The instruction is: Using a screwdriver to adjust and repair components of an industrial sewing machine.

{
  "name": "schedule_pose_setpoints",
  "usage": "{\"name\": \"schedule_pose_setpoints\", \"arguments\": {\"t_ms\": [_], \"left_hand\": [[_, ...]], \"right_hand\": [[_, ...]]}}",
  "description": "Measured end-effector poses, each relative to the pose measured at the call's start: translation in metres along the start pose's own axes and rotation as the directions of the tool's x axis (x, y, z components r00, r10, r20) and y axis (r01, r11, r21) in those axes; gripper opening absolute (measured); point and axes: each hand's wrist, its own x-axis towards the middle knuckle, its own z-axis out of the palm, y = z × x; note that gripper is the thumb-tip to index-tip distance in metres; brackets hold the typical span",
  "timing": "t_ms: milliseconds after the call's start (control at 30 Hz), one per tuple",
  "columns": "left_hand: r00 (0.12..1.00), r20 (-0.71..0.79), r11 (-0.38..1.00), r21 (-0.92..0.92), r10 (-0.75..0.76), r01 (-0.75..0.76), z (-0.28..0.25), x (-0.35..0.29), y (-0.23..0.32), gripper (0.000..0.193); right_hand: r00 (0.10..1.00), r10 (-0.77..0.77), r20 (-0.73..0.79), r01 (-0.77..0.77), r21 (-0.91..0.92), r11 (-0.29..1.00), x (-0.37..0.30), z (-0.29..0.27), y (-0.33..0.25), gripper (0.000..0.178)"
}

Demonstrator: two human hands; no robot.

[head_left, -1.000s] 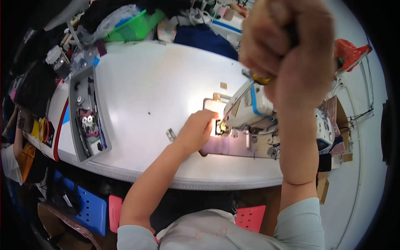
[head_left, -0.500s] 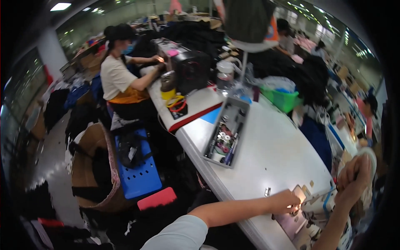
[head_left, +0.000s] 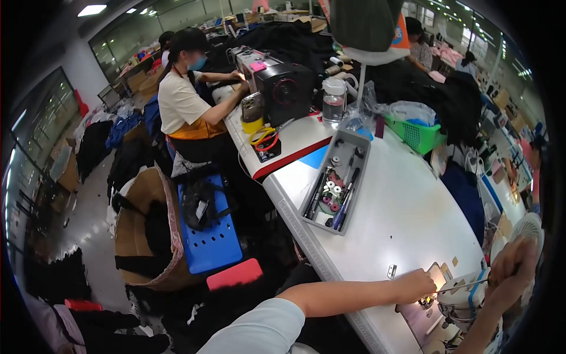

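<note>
My left hand (head_left: 416,285) reaches across the white sewing table (head_left: 377,206) with its fingers bent together. Its fingertips are beside the lit needle area of a sewing machine (head_left: 463,300); whatever they pinch is hidden. My right hand (head_left: 513,270) is curled into a fist in front of a white ribbed handwheel (head_left: 530,230) at the machine's right end. A thin dark rod (head_left: 463,287) runs from near the right fist toward my left fingers. Whether the fist grips the rod or the wheel, I cannot tell. A small metal plate (head_left: 392,271) lies left of the machine.
A grey tray (head_left: 351,217) holds bobbins and slim tools. Farther back are a lidded jug (head_left: 333,103), a green basket (head_left: 421,138) and yellow-handled scissors (head_left: 262,135). At left, a co-worker (head_left: 186,109) sews. A cardboard box (head_left: 138,227) and blue perforated seat (head_left: 212,248) flank the table.
The whole view has shifted a little. My left fingers have moved slightly up from the machine's light, which shows more below them. The right fist sits lower against the handwheel.
</note>
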Motion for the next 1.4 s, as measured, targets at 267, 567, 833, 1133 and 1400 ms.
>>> {"name": "schedule_pose_setpoints", "arguments": {"t_ms": [267,567,833,1133,1400], "left_hand": [[0.999,-0.027,0.996,-0.085,-0.020,0.018,0.003,-0.003,-0.003,0.005],[0.997,0.052,0.998,-0.046,-0.049,0.051,0.003,-0.001,-0.006,0.014],[0.999,0.012,0.997,-0.062,-0.035,0.036,-0.004,-0.003,-0.003,0.026],[0.999,0.022,0.996,-0.077,-0.033,0.034,-0.009,-0.005,0.004,0.017],[0.995,-0.026,0.980,-0.175,-0.100,0.094,-0.017,-0.007,-0.006,0.015]], "right_hand": [[0.996,-0.058,0.067,0.056,0.037,0.998,0.002,-0.010,0.009,0.050],[0.873,-0.033,0.487,-0.234,0.476,0.848,0.030,-0.022,0.017,0.036],[0.761,0.037,0.648,-0.261,0.253,0.932,0.003,0.000,-0.032,0.041],[0.871,0.129,0.473,-0.302,0.310,0.901,-0.013,0.003,-0.031,0.045],[0.533,-0.029,0.846,-0.372,0.265,0.890,0.019,0.006,-0.031,0.042]]}}
